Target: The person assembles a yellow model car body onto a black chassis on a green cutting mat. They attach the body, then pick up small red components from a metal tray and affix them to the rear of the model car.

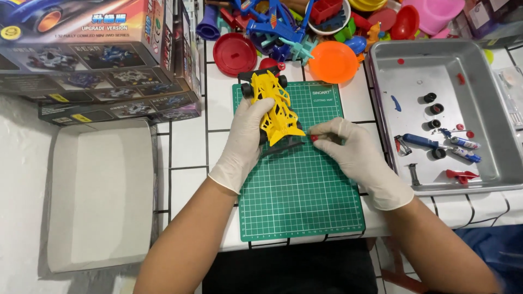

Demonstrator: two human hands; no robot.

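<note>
Both hands wear pale gloves. The left hand (246,136) lies along the left side of a yellow toy car (275,106), fingers curled against its body and holding it steady. The right hand (348,149) has thumb and forefinger pressed together on a small red part (314,138) at the rear end of the car, just beside the car's dark rear piece.

The car lies lengthwise on the upper middle of a green cutting mat (299,201), its black front wheels (248,90) reaching the mat's far edge. The mat rests on a white tiled desk (188,147).

To the right stands a shallow metal tray (493,103) holding several small black tyres (434,108), a blue-handled screwdriver (422,141), a pen-like blue and white tool (466,144) and scattered red and blue bits.

Beyond the mat lies a heap of coloured plastic toys, among them a red round lid (234,53) and an orange dish (332,61).

To the left, a stack of printed toy car boxes (98,60) stands at the far corner, with an open white box lid (101,196) nearer the person.
</note>
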